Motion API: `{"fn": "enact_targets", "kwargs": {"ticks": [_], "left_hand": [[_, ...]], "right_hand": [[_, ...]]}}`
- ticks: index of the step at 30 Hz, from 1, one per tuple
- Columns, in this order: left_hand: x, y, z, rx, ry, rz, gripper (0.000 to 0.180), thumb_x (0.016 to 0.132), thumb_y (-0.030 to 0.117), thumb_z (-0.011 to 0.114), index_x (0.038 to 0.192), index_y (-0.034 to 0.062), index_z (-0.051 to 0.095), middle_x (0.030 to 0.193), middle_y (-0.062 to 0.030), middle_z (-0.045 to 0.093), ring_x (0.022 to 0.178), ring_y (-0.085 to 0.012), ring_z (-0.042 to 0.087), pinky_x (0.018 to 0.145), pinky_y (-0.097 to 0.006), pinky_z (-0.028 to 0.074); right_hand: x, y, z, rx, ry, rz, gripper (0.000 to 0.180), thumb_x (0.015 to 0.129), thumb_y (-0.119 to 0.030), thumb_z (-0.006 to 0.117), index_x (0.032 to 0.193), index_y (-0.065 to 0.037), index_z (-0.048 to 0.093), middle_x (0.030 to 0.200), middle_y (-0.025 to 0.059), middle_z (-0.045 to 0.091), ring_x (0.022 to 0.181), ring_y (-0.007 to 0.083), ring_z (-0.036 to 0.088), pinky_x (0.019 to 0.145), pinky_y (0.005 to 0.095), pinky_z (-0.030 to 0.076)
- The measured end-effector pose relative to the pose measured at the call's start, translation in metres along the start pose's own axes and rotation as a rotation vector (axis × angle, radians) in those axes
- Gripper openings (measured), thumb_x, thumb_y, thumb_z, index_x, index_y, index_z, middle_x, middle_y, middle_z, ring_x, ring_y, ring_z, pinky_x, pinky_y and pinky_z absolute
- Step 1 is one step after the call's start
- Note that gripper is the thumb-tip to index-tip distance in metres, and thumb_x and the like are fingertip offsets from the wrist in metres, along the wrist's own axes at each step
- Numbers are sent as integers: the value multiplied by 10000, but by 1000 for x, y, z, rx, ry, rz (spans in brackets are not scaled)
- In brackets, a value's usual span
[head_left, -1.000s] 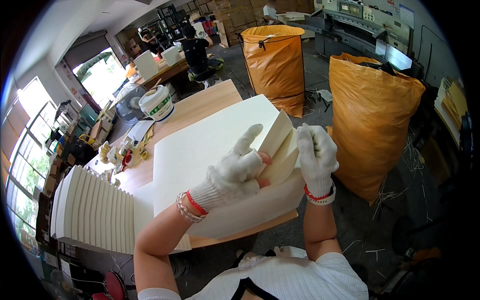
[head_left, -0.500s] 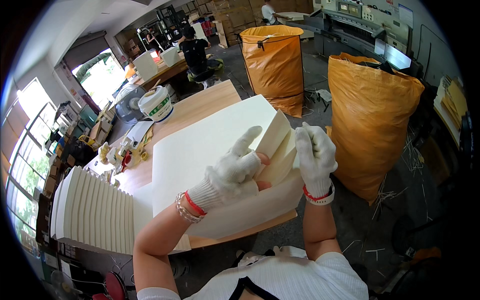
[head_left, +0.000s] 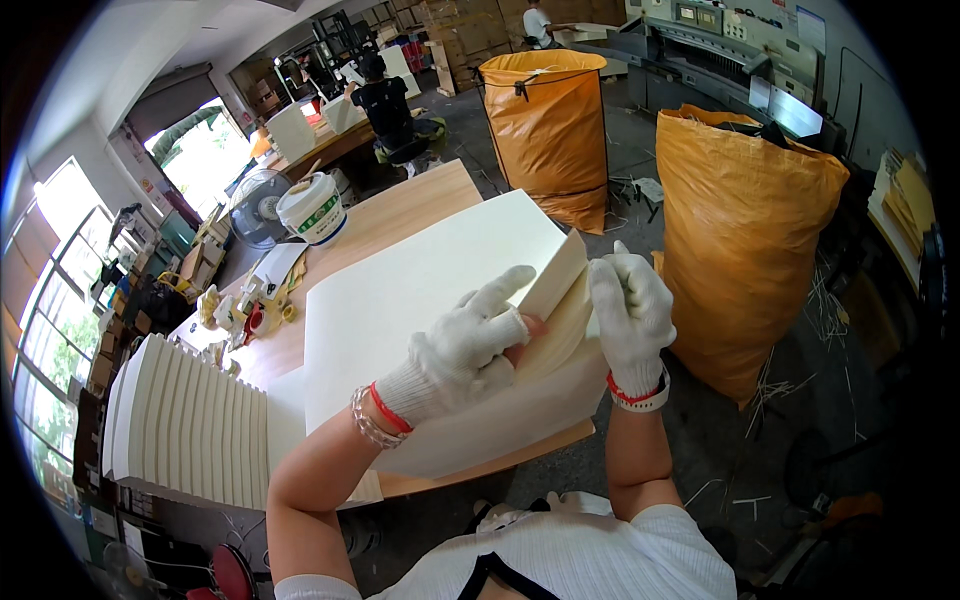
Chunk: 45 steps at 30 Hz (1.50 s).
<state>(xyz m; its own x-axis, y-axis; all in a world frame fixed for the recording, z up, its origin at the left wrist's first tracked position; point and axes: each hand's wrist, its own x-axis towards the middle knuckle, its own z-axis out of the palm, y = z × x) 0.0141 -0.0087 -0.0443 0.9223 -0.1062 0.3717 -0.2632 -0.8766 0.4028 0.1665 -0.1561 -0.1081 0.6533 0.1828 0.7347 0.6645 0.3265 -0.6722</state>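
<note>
A thick stack of large cream-white paper sheets (head_left: 420, 270) lies in front of me, its near right corner bent upward and fanned. My left hand (head_left: 465, 335), in a white glove with bare fingertips, reaches over the top. One finger stretches out across the paper while others curl round the raised sheets. At the right edge, my right hand (head_left: 632, 310), also gloved, is closed with fingertips pinching the fanned corner. Part of its grip is hidden by the glove.
Stepped white stacks (head_left: 190, 425) stand left of the wooden table (head_left: 420, 200). A white tub (head_left: 311, 210), tape rolls (head_left: 262, 320) and a fan (head_left: 258, 208) are beyond. Two orange sacks (head_left: 740, 250) stand right. A co-worker (head_left: 390, 110) sits farther back.
The raised corner has shifted slightly right, and its gap has narrowed into a smoother fan. My left fingers have moved a little with it. The distant seated co-worker has raised an arm.
</note>
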Motion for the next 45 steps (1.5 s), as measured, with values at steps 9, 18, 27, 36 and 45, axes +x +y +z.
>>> {"fn": "enact_targets", "kwargs": {"ticks": [9,18,27,36,45], "left_hand": [[-5,-12,9,-102,94,17,309,728,0,800,989,93,665,1478,-293,448,1085,-386,664,834,-367,565],[2,-3,0,1,-40,24,256,719,-8,741,938,93,653,1475,-282,458,1063,-374,659,844,-390,564],[-3,-7,4,-77,40,-19,306,724,64,838,949,100,633,1505,-299,410,1285,-443,549,948,-395,531],[-3,-6,7,-139,76,-41,255,726,-63,794,910,38,648,1531,-285,396,1231,-392,612,896,-347,539],[-3,-8,-1,-76,-13,15,350,708,36,835,1003,110,661,1504,-269,428,1083,-364,651,872,-354,540]], "right_hand": [[-1,1,0,6,5,-15,154,942,-61,661,810,-14,598,719,33,604,647,128,571,1037,478,465],[-2,2,-1,-31,30,-62,157,923,-35,684,784,-20,610,785,53,680,717,164,634,1052,526,409],[-3,4,0,-29,58,-90,137,917,-27,685,799,-12,618,826,69,705,800,186,682,1057,551,397],[-3,5,-3,-4,22,-109,162,891,-27,707,776,-23,592,826,74,699,839,219,685,1093,582,352],[-6,6,-1,1,79,-63,149,882,-26,709,782,-27,600,855,97,718,895,239,708,1123,600,323]]}}
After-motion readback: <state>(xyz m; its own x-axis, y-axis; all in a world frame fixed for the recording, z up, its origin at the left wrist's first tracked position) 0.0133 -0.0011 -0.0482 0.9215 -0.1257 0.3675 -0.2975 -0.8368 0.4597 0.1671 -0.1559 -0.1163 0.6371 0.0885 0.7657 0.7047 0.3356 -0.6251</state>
